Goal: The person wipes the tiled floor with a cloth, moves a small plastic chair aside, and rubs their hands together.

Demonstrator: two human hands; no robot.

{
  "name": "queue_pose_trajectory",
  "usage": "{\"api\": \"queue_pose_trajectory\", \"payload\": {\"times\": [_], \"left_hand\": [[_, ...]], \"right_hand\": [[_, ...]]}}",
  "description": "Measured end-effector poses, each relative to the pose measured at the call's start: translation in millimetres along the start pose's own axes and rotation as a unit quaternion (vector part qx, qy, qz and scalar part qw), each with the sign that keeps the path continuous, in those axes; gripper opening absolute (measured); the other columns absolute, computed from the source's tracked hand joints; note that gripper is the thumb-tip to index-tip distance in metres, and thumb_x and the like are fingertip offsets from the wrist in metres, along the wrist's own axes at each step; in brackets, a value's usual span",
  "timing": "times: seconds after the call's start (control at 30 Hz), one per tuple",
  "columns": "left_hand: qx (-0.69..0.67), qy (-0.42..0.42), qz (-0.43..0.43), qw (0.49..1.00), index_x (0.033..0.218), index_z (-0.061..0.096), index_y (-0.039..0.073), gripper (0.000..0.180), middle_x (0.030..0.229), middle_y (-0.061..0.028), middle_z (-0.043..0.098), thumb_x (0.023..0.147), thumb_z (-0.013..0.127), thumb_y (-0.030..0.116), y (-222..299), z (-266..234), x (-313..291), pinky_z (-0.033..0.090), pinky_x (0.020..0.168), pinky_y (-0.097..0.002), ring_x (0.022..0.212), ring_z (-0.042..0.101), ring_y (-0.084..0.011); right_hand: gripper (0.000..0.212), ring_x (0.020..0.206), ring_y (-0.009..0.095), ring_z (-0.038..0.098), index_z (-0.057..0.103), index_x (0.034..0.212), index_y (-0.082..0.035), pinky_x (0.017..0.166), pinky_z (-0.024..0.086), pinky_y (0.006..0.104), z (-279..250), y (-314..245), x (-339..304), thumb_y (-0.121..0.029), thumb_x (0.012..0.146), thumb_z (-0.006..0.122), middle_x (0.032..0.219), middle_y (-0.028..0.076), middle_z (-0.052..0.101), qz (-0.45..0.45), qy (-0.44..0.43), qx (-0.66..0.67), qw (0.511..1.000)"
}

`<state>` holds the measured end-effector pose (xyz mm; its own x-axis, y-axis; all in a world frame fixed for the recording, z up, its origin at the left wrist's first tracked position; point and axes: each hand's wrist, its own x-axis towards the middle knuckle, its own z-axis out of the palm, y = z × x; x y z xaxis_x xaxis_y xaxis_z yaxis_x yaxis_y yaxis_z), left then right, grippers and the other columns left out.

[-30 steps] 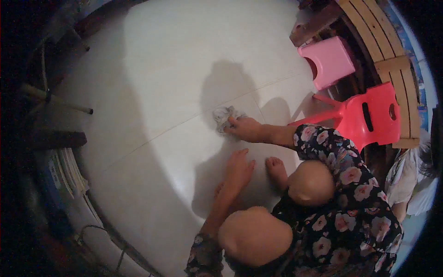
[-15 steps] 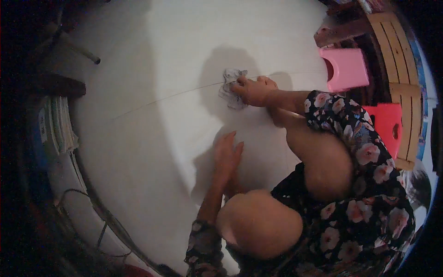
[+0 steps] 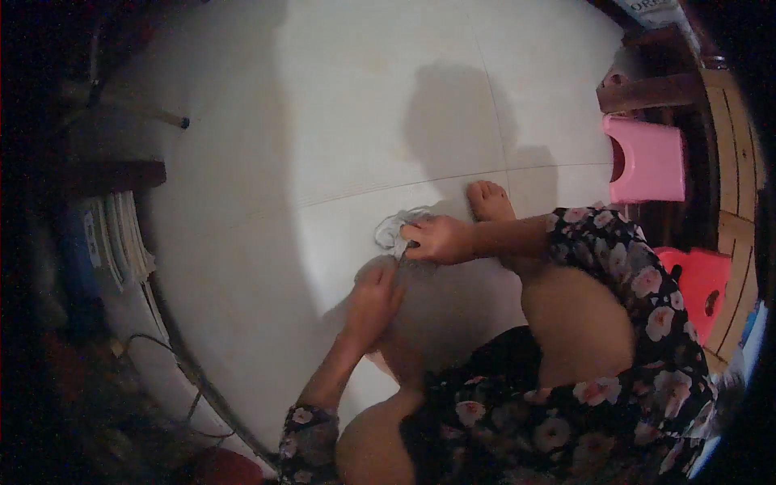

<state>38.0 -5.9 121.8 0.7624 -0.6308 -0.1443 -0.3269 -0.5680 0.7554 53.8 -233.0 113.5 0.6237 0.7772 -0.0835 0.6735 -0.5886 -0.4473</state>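
A crumpled whitish-grey cloth [image 3: 392, 233] is bunched up just above the pale tiled floor [image 3: 372, 121]. My right hand [image 3: 440, 239] is closed around its right side, the thumb and fingers pinching it. Close below, my left hand [image 3: 374, 303] has curled fingers at the cloth's lower edge, where a thin grey part runs down between both hands. Its fingertips are partly hidden. My bare foot [image 3: 490, 199] is planted on the floor just beyond the right wrist.
On the right stand a pink plastic stool [image 3: 651, 160], a red plastic stool [image 3: 702, 287] and a slatted wooden piece [image 3: 737, 174]. A stack of books or papers [image 3: 125, 238] sits at the left, above a dark cable [image 3: 153, 339]. A thin furniture leg [image 3: 166, 119] juts in at the upper left.
The right hand has drawn the cloth nearer to me, off its earlier place on the floor. My left hand has gone from open and spread to curled at the cloth. The view has shifted.
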Motion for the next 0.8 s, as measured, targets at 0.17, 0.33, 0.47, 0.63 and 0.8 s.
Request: {"api": "queue_pose_trajectory", "payload": {"times": [0.17, 0.33, 0.47, 0.63, 0.8], "left_hand": [[0.076, -0.203, 0.031, 0.976, 0.093, 0.055, 0.007, 0.023, 0.087, -0.0123, 0.056, 0.074, 0.059, 0.018, 4, -32, -1, 0.047, 0.065, -0.0431, 0.079, 0.056, -0.0328], [0.121, -0.315, -0.080, 0.938, 0.109, 0.053, 0.006, 0.037, 0.103, -0.0146, 0.056, 0.075, 0.060, 0.017, 33, -80, 34, 0.046, 0.080, -0.0395, 0.095, 0.053, -0.0317], [0.124, -0.260, -0.130, 0.949, 0.107, 0.054, 0.006, 0.036, 0.104, -0.0136, 0.056, 0.074, 0.063, 0.018, 53, -93, 46, 0.046, 0.080, -0.0389, 0.096, 0.054, -0.0305], [0.212, -0.340, -0.097, 0.911, 0.110, 0.052, 0.009, 0.039, 0.102, -0.0110, 0.056, 0.075, 0.062, 0.022, 48, -94, 49, 0.047, 0.076, -0.0383, 0.091, 0.055, -0.0289], [0.159, -0.249, -0.129, 0.947, 0.110, 0.052, 0.008, 0.039, 0.102, -0.0115, 0.056, 0.075, 0.062, 0.020, 75, -72, 86, 0.047, 0.076, -0.0384, 0.092, 0.055, -0.0286]], "right_hand": [[0.014, 0.081, 0.026, 0.054, 0.054, 0.081, -0.011, 0.062, 0.050, 0.0367, -30, 39, 29, -0.011, 0.067, 0.057, 0.091, 0.011, 0.047, 0.033, 0.043, -0.041, 0.998], [0.019, 0.092, 0.025, 0.054, 0.056, 0.088, -0.009, 0.066, 0.050, 0.0363, -80, 140, 41, -0.008, 0.069, 0.057, 0.103, 0.007, 0.049, 0.228, 0.119, -0.033, 0.966], [0.023, 0.095, 0.027, 0.052, 0.057, 0.092, -0.009, 0.067, 0.050, 0.0372, -83, 164, 25, -0.008, 0.069, 0.057, 0.104, 0.008, 0.049, 0.277, 0.160, -0.071, 0.945], [0.019, 0.093, 0.031, 0.051, 0.057, 0.089, -0.009, 0.071, 0.048, 0.0395, -37, 82, -19, -0.017, 0.072, 0.055, 0.102, 0.011, 0.050, 0.122, 0.170, 0.041, 0.977], [0.018, 0.093, 0.031, 0.051, 0.057, 0.087, -0.007, 0.076, 0.046, 0.0404, -62, 130, -55, -0.015, 0.071, 0.055, 0.102, 0.011, 0.051, 0.149, 0.169, 0.040, 0.974]]}}
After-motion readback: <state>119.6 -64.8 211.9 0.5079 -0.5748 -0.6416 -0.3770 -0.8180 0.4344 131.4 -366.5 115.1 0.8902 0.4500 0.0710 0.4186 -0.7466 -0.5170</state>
